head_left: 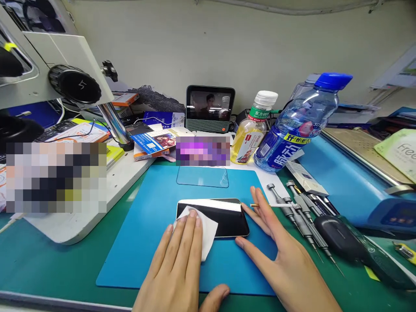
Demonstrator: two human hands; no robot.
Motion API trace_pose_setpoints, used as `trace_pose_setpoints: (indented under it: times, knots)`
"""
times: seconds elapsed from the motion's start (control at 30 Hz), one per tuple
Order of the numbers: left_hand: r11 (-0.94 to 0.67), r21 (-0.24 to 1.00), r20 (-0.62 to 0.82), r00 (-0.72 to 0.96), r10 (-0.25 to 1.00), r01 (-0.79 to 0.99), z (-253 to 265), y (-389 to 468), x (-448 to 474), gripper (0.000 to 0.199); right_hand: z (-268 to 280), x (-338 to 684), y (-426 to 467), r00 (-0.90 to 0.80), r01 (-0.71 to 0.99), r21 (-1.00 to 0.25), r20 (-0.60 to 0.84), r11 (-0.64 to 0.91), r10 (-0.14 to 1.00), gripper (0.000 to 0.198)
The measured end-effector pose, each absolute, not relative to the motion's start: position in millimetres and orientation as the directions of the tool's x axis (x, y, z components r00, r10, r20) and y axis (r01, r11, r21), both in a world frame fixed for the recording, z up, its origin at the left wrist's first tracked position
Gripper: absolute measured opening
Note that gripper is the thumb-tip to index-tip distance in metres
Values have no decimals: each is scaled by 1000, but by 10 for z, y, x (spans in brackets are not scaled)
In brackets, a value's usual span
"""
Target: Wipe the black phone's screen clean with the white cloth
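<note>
A smartphone (229, 221) with a dark, glossy face lies sideways on the blue mat (130, 255). My left hand (182, 260) presses a white wipe (209, 236) against its left part, with the fingers flat and close together and the thumb out to the side. Around the right end of the phone is my right hand (282, 255): the thumb is at the near edge and a finger at the far right corner. A thin light rod with a brass-coloured tip (255, 205) passes by the right fingers; I cannot tell whether they hold it. Behind the phone lies a clear screen protector (202, 177).
Several precision screwdrivers (302, 221) and a black case-like object (339, 238) lie at the right, beside a blue machine (367, 190). Two drink bottles, one yellow (247, 138) and one blue-capped (289, 130), stand behind the mat near a small display (210, 108). A microscope stand (74, 225) occupies the left.
</note>
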State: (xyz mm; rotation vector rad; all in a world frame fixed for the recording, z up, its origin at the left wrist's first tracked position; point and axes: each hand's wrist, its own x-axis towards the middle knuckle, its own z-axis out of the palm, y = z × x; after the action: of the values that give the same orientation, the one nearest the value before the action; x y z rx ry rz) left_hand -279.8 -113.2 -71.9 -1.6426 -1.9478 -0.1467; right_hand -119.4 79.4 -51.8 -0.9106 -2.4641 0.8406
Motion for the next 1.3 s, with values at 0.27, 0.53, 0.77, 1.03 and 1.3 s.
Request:
trace_pose_setpoints:
  times: [0.27, 0.53, 0.77, 1.03, 1.3]
  knots:
    - [268, -211, 459, -147, 876, 940, -562, -828, -2810, 85, -557, -1192, 801, -724, 441, -649, 152, 621, 673, 83]
    - [232, -195, 472, -116, 874, 953, -695, -860, -2693, 98, -524, -1200, 785, -722, 437, -686, 118, 582, 681, 84]
    - [230, -196, 480, -111, 870, 953, -768, -904, -2591, 103, -546, -1196, 787, -715, 445, -686, 115, 575, 690, 82]
    - [272, -123, 451, -191, 872, 954, -585, -623, -2619, 84, -492, -1217, 786, -723, 438, -727, 65, 529, 687, 82]
    - [193, -175, 482, -87, 872, 965, -721, -889, -2549, 91, -500, -1215, 787, -717, 440, -706, 96, 555, 690, 83]
